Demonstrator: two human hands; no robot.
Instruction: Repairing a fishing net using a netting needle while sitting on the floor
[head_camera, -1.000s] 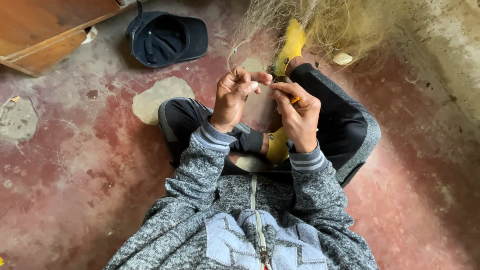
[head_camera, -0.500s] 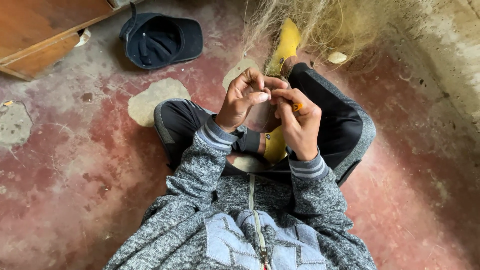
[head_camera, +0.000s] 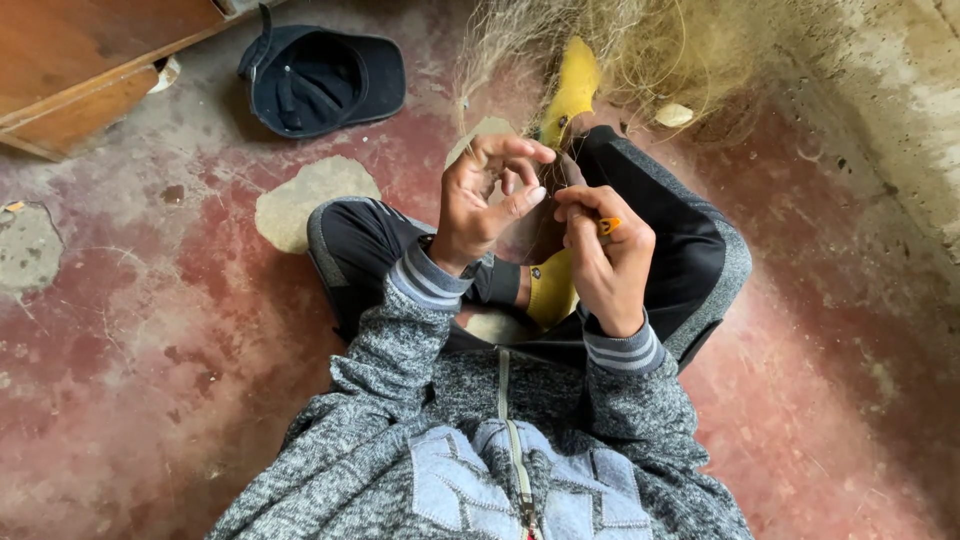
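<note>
**Fine net worked between two hands, seated on a worn floor**

I look down on both hands raised over crossed legs. My left hand has its grip loosely curled, thumb and forefinger arched with the fingertips close together on strands of the pale, fine-threaded fishing net; I cannot tell whether the tips meet. My right hand has its grip pressed together around a small orange tool, of which only the tip shows above the knuckles. The net itself lies bunched on the floor just beyond the knees, toward the wall, with threads drawn up to the hands. I judge it light, limp and quick to tangle, its threads thin enough to slip or cut in; it is best taken by a pinch on single strands near the working point, not by the bundle. A yellow sock shows under the net.

The red painted concrete floor is scuffed, with grey patches where the paint has gone. A dark blue cap lies upturned near the floor's far edge, beside brown wooden furniture at the far left corner. A rough grey wall closes the right side.
</note>
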